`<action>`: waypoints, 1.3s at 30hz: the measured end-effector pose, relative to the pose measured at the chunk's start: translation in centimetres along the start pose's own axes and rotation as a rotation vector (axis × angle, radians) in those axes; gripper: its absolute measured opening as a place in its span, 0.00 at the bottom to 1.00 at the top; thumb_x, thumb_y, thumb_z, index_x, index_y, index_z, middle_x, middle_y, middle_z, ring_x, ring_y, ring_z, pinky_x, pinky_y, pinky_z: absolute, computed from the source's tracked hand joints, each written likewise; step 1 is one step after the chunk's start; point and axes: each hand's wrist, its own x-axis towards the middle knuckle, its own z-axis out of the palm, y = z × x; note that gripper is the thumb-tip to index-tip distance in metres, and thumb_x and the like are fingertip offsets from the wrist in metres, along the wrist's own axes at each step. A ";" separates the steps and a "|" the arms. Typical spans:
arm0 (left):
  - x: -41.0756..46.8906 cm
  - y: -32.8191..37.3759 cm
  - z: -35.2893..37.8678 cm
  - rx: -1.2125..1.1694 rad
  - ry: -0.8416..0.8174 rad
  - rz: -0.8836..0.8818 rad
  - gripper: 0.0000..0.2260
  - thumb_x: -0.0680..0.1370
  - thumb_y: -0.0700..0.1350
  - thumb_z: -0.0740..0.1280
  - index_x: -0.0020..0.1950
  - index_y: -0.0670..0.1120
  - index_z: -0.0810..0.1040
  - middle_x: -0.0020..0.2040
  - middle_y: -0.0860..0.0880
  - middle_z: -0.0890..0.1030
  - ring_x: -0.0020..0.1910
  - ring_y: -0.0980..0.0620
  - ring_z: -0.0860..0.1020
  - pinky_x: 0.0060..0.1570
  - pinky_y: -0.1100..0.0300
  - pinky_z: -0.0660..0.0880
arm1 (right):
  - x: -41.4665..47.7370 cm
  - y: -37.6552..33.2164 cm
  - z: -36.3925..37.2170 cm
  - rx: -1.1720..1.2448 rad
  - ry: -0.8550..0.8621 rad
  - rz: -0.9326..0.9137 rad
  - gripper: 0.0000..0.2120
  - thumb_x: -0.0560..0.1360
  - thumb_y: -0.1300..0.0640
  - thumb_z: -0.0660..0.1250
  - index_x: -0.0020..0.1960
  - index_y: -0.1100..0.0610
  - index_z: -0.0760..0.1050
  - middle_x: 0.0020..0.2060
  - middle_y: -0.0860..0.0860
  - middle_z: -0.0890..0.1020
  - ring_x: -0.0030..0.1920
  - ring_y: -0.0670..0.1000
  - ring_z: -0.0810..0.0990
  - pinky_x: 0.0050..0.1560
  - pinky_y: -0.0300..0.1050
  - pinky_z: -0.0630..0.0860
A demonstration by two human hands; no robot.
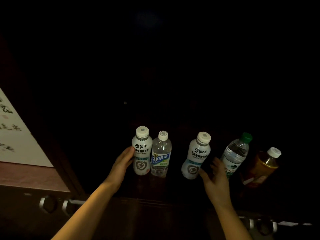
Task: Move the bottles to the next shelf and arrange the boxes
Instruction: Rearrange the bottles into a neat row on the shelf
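Five bottles stand in a row on a dark shelf. From the left they are a white milk-drink bottle, a clear bottle with a blue label, a second white bottle, a green-capped water bottle and an amber tea bottle. My left hand holds the leftmost white bottle from its left side, its fingers passing behind it. My right hand hovers with spread fingers in the gap between the second white bottle and the water bottle. It holds nothing. I see no boxes.
The shelf recess behind the bottles is almost black. A pale sheet with brush writing hangs at the left above a reddish ledge. Metal ring handles sit on the cabinet front below, and more metal fittings show at the lower right.
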 end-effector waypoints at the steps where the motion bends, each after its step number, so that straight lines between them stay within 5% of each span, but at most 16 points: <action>1: -0.1 -0.1 0.1 0.000 0.002 0.000 0.30 0.71 0.73 0.64 0.68 0.61 0.75 0.67 0.59 0.78 0.66 0.60 0.76 0.68 0.55 0.68 | 0.2 -0.2 0.2 0.035 -0.056 0.020 0.36 0.76 0.58 0.73 0.79 0.53 0.60 0.70 0.47 0.70 0.69 0.47 0.69 0.66 0.48 0.70; 10: -0.3 -0.5 0.3 0.000 0.045 -0.032 0.33 0.71 0.73 0.64 0.72 0.59 0.72 0.69 0.58 0.77 0.67 0.59 0.75 0.71 0.52 0.67 | 0.6 -0.3 2.1 0.115 -0.214 -0.033 0.30 0.79 0.56 0.69 0.78 0.49 0.63 0.68 0.43 0.77 0.68 0.44 0.75 0.69 0.49 0.73; 18: -0.4 -0.4 0.6 0.000 0.048 -0.023 0.28 0.73 0.71 0.63 0.70 0.61 0.73 0.68 0.59 0.78 0.67 0.60 0.75 0.69 0.54 0.68 | -0.2 -1.2 5.2 0.080 -0.251 -0.071 0.31 0.78 0.53 0.71 0.77 0.46 0.63 0.63 0.33 0.75 0.62 0.30 0.73 0.56 0.25 0.72; 22: -0.5 -0.3 0.7 -0.002 0.061 -0.015 0.32 0.71 0.73 0.64 0.71 0.59 0.73 0.68 0.59 0.78 0.67 0.60 0.74 0.69 0.54 0.68 | -0.3 -1.3 6.0 0.105 -0.269 -0.073 0.30 0.78 0.54 0.70 0.77 0.44 0.63 0.62 0.32 0.76 0.61 0.28 0.74 0.56 0.26 0.73; 32: -0.4 -0.3 0.8 0.000 0.060 0.010 0.24 0.77 0.65 0.61 0.71 0.59 0.73 0.67 0.58 0.78 0.66 0.59 0.75 0.67 0.55 0.69 | -0.8 -0.8 4.4 0.043 -0.237 -0.041 0.39 0.73 0.44 0.73 0.79 0.47 0.59 0.69 0.37 0.71 0.67 0.38 0.71 0.67 0.42 0.70; 35: -0.2 -0.6 0.8 0.000 0.067 0.031 0.21 0.79 0.62 0.60 0.71 0.59 0.73 0.67 0.57 0.78 0.66 0.58 0.76 0.67 0.54 0.69 | -1.3 0.8 1.8 -0.033 -0.147 0.007 0.24 0.75 0.52 0.74 0.69 0.47 0.72 0.62 0.39 0.78 0.61 0.39 0.77 0.62 0.39 0.75; 39: -0.1 -0.6 1.2 -0.016 0.076 0.057 0.18 0.80 0.58 0.59 0.68 0.59 0.75 0.66 0.57 0.80 0.64 0.58 0.77 0.64 0.55 0.71 | -2.0 3.2 -3.3 -0.117 -0.042 0.057 0.08 0.76 0.58 0.73 0.46 0.44 0.81 0.41 0.37 0.85 0.47 0.38 0.83 0.43 0.26 0.75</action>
